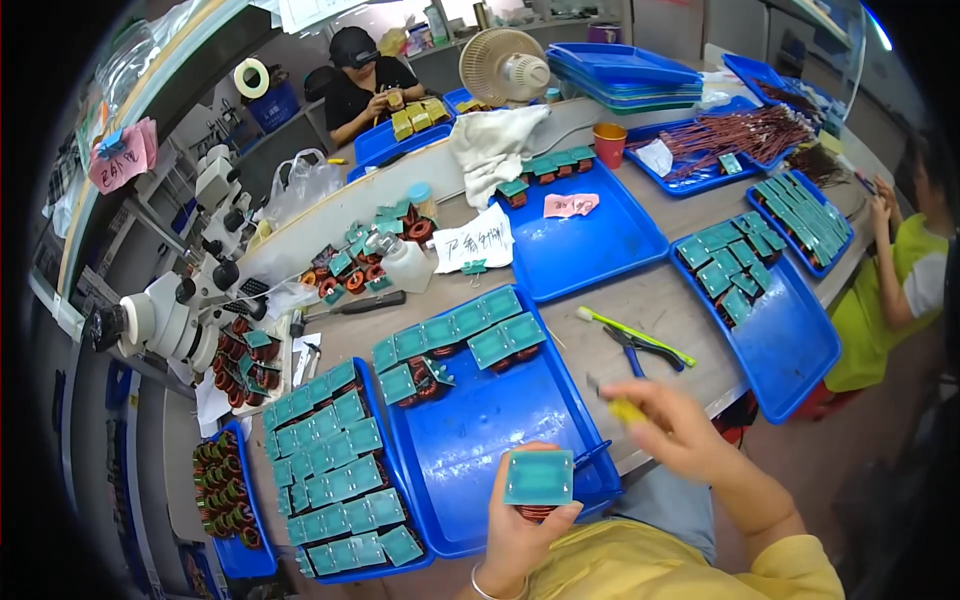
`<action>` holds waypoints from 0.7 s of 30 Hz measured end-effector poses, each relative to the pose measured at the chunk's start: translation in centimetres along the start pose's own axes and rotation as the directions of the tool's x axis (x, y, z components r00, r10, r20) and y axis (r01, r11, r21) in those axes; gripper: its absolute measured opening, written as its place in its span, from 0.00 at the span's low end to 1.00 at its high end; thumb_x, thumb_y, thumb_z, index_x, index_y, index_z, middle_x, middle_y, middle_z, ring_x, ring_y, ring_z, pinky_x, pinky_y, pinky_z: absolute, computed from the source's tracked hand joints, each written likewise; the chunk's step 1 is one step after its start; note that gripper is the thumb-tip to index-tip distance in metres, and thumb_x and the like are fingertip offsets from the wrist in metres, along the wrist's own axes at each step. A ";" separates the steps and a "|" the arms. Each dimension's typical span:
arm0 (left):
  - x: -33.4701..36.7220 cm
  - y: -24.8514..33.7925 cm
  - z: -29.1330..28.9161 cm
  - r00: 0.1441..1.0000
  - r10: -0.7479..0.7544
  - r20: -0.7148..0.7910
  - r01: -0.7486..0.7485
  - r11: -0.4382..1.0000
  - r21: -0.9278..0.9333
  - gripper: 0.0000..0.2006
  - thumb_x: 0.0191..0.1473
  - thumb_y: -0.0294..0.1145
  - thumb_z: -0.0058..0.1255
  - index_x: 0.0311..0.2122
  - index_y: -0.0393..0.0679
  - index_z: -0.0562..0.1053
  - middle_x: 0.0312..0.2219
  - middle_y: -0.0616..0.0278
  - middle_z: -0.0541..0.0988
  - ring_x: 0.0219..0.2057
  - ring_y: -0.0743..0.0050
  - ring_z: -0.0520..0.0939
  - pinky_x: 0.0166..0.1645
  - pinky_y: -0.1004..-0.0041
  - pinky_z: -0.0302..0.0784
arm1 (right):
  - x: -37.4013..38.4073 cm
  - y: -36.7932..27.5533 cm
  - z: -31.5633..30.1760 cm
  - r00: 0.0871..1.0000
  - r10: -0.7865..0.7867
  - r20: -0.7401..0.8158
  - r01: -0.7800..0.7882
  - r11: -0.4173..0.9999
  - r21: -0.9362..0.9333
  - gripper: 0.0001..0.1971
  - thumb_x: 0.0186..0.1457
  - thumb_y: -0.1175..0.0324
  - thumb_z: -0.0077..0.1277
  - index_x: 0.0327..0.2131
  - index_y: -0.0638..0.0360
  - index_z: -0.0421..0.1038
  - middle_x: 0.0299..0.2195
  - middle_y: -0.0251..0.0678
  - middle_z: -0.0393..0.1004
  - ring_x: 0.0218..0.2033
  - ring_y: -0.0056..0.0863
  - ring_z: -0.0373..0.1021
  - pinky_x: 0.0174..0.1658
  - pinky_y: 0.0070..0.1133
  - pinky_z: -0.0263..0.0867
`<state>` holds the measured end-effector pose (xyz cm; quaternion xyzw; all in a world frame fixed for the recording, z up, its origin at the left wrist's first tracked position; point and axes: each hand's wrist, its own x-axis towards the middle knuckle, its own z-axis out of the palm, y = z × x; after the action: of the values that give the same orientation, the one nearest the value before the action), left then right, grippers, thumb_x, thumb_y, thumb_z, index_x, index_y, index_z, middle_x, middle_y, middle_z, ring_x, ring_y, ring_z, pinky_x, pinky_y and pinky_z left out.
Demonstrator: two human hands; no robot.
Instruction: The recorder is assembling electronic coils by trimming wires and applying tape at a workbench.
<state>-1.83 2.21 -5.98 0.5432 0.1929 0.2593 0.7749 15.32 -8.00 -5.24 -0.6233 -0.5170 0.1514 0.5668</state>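
My left hand [520, 530] holds a square teal board [539, 477] with a copper coil under it, over the near edge of a blue tray [490, 430]. My right hand [675, 425], blurred, grips a small yellow-handled tool [620, 405] just right of that tray. Several more teal boards with coils [460, 335] lie along the tray's far side.
A second tray [335, 470] full of teal boards sits to the left, with a microscope [190, 300] behind it. Blue pliers [630, 348] and a green toothbrush [640, 335] lie on the table. More blue trays [590, 240] stand beyond. Other people work at the far side and right.
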 end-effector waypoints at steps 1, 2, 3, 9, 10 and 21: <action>-0.1 0.2 0.1 0.999 0.032 -0.002 -0.032 0.999 0.038 0.27 0.39 0.23 0.59 0.46 0.39 0.61 0.37 0.64 0.70 0.35 0.82 0.71 0.41 0.80 0.68 | -0.3 -0.8 -0.1 1.000 0.006 0.001 -0.006 1.000 -0.001 0.18 0.52 0.77 0.43 0.48 0.59 0.63 0.26 0.32 0.67 0.24 0.22 0.65 0.29 0.17 0.62; -0.2 0.3 0.3 0.998 0.063 0.000 -0.063 0.995 0.075 0.28 0.38 0.23 0.60 0.46 0.39 0.61 0.37 0.64 0.69 0.36 0.82 0.71 0.41 0.80 0.68 | -0.7 -2.4 -0.5 0.994 -0.021 0.112 0.017 0.999 0.035 0.18 0.51 0.77 0.45 0.48 0.58 0.64 0.25 0.32 0.67 0.23 0.23 0.65 0.28 0.18 0.62; -0.3 0.6 0.4 0.998 0.057 0.001 -0.057 0.996 0.072 0.28 0.38 0.23 0.60 0.46 0.39 0.61 0.37 0.64 0.69 0.36 0.82 0.71 0.41 0.80 0.68 | -1.0 -3.6 -0.8 0.974 -0.053 0.221 0.037 0.996 0.075 0.19 0.50 0.77 0.47 0.48 0.58 0.66 0.24 0.32 0.67 0.22 0.23 0.65 0.28 0.20 0.63; -0.6 1.4 0.8 0.992 0.087 0.094 -0.108 0.966 0.235 0.29 0.35 0.23 0.63 0.45 0.39 0.61 0.35 0.63 0.71 0.35 0.82 0.73 0.39 0.81 0.70 | -1.9 -4.4 -2.4 0.902 -0.039 0.429 0.101 0.987 -0.123 0.24 0.52 0.72 0.48 0.53 0.46 0.61 0.19 0.32 0.58 0.16 0.24 0.60 0.20 0.21 0.61; -0.6 1.5 0.9 0.988 0.117 0.099 -0.142 0.943 0.302 0.29 0.35 0.23 0.63 0.44 0.39 0.62 0.34 0.63 0.72 0.34 0.82 0.74 0.38 0.81 0.71 | -2.0 -4.5 -2.3 0.902 -0.039 0.429 0.101 0.987 -0.121 0.24 0.52 0.72 0.48 0.53 0.46 0.61 0.19 0.32 0.58 0.16 0.24 0.60 0.20 0.21 0.61; -1.1 1.4 1.0 0.988 0.127 0.092 -0.154 0.899 0.410 0.27 0.35 0.25 0.63 0.42 0.38 0.63 0.31 0.61 0.75 0.31 0.81 0.76 0.36 0.79 0.73 | -2.9 -5.2 -2.0 0.941 -0.064 0.332 0.139 0.969 -0.206 0.25 0.48 0.75 0.51 0.51 0.47 0.64 0.20 0.31 0.61 0.17 0.22 0.62 0.20 0.21 0.63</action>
<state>-2.37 1.21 -4.26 0.7160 0.1794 0.2502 0.6265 13.22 -12.37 -1.25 -0.6229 -0.6482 0.1617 0.4070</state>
